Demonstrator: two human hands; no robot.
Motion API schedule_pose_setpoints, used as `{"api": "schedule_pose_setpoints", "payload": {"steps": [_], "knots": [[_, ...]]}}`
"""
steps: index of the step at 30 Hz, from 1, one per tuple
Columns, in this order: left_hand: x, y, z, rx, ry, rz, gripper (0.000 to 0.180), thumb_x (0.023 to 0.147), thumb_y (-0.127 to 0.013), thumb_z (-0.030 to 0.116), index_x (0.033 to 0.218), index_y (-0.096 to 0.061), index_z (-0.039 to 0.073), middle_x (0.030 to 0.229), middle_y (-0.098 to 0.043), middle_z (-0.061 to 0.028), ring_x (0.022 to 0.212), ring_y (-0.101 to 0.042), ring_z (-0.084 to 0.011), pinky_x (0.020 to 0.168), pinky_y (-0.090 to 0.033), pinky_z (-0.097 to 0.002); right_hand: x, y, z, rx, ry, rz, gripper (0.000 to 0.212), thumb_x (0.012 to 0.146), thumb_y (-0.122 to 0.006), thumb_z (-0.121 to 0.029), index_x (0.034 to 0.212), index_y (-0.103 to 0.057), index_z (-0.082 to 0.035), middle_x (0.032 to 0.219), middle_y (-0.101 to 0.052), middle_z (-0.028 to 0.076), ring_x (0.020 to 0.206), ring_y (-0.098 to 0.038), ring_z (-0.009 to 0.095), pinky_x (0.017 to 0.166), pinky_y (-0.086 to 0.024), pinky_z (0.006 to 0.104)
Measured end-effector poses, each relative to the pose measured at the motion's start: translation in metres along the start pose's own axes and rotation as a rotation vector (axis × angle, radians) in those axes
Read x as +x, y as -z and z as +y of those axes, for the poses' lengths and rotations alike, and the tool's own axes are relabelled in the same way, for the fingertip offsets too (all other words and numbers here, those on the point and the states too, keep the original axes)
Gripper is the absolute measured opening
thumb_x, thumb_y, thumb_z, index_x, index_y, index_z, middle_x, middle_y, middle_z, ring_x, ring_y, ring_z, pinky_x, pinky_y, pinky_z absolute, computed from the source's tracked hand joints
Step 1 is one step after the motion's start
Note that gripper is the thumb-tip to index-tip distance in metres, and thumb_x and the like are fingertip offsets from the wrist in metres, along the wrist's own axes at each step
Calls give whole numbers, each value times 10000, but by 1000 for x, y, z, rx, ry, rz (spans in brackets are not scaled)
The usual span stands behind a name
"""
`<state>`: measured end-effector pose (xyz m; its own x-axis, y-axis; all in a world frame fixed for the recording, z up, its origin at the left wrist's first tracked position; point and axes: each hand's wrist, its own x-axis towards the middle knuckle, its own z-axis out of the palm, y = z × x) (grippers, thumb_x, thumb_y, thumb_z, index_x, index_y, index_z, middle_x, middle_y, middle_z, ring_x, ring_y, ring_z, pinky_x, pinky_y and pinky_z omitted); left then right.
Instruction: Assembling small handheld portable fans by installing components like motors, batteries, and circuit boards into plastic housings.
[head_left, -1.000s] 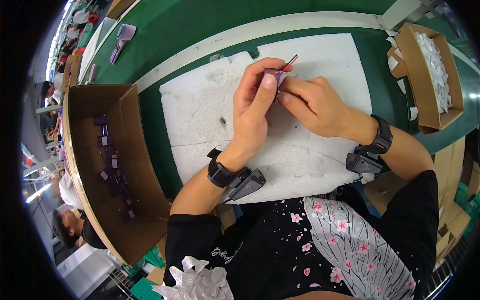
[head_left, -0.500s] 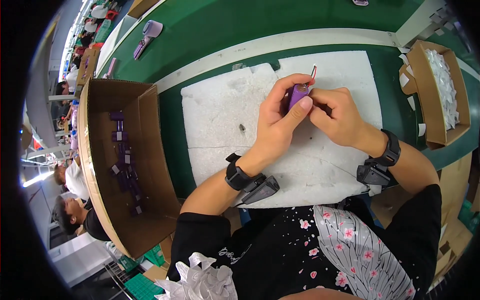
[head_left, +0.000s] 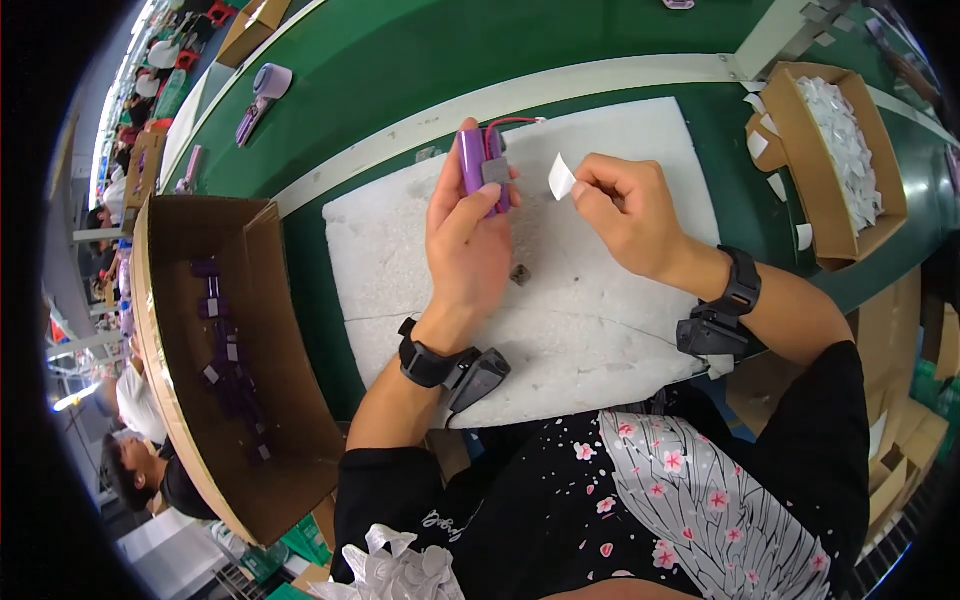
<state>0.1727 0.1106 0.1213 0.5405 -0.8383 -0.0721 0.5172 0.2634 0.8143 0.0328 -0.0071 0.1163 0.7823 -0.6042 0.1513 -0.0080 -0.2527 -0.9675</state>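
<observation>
Two bare hands, close together at the pack half a second ago, are now well apart; the pack has turned to show a broad side, and a white slip has come into view between them. That suggests the handling has passed from the wire end to the slip and this exposed side.

Nearest, a black strap sits on each wrist, the left strap (head_left: 425, 358) and the right strap (head_left: 740, 282), above the foam sheet (head_left: 620, 310). At left, a deep box (head_left: 275, 260) holds more purple packs (head_left: 228, 375).

Farther in, the left hand (head_left: 470, 245) is curled narrow around the purple pack (head_left: 472, 160), thumb lying across its near part, fingers behind. The right hand (head_left: 630, 215) is closed to a thumb-and-finger pinch on the edge of the slip (head_left: 561, 178), which hangs just right of the pack without touching it. The pack is over the far left part of the foam, a grey patch (head_left: 495, 171) facing up, a red wire (head_left: 510, 121) bending right from its far end.

At far right, a smaller box (head_left: 812, 165) brims with white pieces (head_left: 845, 150). Beyond the foam runs a white rail (head_left: 640, 70); at far left lies a purple gadget (head_left: 270, 83).
</observation>
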Motion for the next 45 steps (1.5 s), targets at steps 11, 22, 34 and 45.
{"api": "schedule_pose_setpoints", "payload": {"steps": [11,22,34,45], "knots": [[3,4,-3,0,74,-83,507,925,-446,45,1421,-372,-33,1296,-522,-197,1013,-611,-252,845,-486,-334,8,163,-57,-1062,-66,688,212,892,-554,-197,848,-597,5,652,-522,132,598,-518,152,572,-413,314],[1,-3,-13,115,99,-156,407,920,-406,15,1323,-439,-26,1229,-557,-193,1036,-608,-251,852,-501,-331,11,29,-8,-310,266,0,301,810,-732,-89,1091,-654,-15,919,-679,75,762,-626,149,695,-511,251],[1,-4,-5,242,112,-187,422,920,-386,-6,1336,-452,-30,1204,-580,-191,1004,-631,-254,849,-510,-341,6,38,14,-213,277,26,177,823,-695,-12,999,-686,11,920,-690,93,756,-642,147,669,-510,241],[0,-7,-6,258,117,-200,424,922,-390,0,1338,-463,-34,1180,-592,-196,985,-635,-244,828,-515,-333,6,39,13,-299,303,61,101,842,-669,4,941,-662,26,896,-681,99,731,-643,153,659,-516,251]]}}
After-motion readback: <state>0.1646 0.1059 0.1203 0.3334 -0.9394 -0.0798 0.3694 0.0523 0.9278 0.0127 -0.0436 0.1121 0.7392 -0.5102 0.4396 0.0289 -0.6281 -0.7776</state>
